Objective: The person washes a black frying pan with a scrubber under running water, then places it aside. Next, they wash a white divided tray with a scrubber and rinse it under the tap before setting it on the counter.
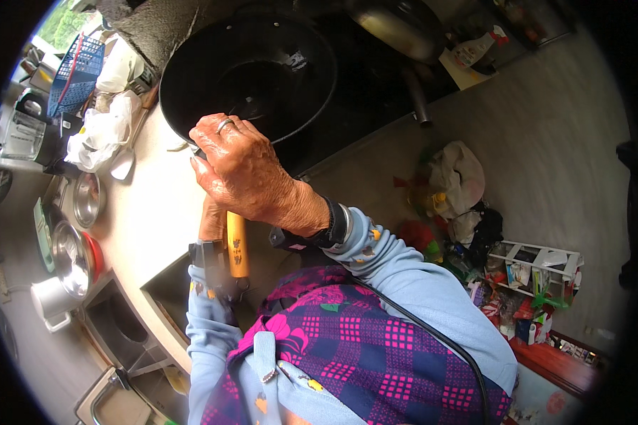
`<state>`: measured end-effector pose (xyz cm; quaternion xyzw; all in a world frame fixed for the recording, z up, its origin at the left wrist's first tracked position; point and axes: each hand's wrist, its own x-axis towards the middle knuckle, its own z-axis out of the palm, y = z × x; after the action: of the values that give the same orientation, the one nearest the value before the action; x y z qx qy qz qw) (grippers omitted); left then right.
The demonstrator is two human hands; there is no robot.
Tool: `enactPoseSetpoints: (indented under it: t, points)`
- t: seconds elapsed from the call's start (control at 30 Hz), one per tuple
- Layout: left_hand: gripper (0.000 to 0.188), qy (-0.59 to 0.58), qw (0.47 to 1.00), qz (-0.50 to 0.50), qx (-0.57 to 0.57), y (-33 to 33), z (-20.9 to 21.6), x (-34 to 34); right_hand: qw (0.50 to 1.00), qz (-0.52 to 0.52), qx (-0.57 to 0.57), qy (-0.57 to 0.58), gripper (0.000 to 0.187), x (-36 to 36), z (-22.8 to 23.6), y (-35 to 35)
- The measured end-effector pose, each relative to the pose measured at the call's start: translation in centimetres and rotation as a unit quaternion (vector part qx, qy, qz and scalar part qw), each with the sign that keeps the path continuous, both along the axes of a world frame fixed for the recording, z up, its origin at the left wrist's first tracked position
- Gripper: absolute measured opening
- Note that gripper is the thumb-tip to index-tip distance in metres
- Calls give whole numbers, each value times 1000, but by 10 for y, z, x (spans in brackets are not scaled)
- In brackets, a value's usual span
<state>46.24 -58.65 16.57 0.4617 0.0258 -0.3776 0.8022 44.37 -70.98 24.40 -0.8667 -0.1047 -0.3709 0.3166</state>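
Note:
A large black wok [262,64] sits on a dark stove at the top middle. My right hand [237,170], with a ring on one finger, is curled over the wok's near rim, its back toward me. What the fingers grip is hidden under the hand. Just below it, my left hand [211,221] is mostly covered by the right one. It holds a yellow-handled utensil [237,248], whose handle points down toward my body and whose working end is hidden. Both wrists wear dark bands, and both sleeves are light blue.
A beige counter [149,212] runs left of the wok, with a sink [120,319] below it. Metal bowls [71,255], a white mug [49,301], a blender [25,131], white plastic bags [103,131] and a blue basket [78,71] crowd the left. A second pan [393,28] sits at the top right. Bags and a white rack [539,273] stand on the floor.

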Motion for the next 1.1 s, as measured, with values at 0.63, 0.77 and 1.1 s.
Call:
enactPoseSetpoints:
  t: [0.63,0.77,1.1]
  points:
    - [34,-71,984,-160,39,-59,-81,49,988,71,-4,134,22,28,-15,-9]
    - [35,-193,966,-172,31,-68,-87,29,982,78,-4,172,25,16,-6,-17]
    - [38,-233,950,127,166,161,-33,-7,970,100,-51,218,26,-60,40,35]
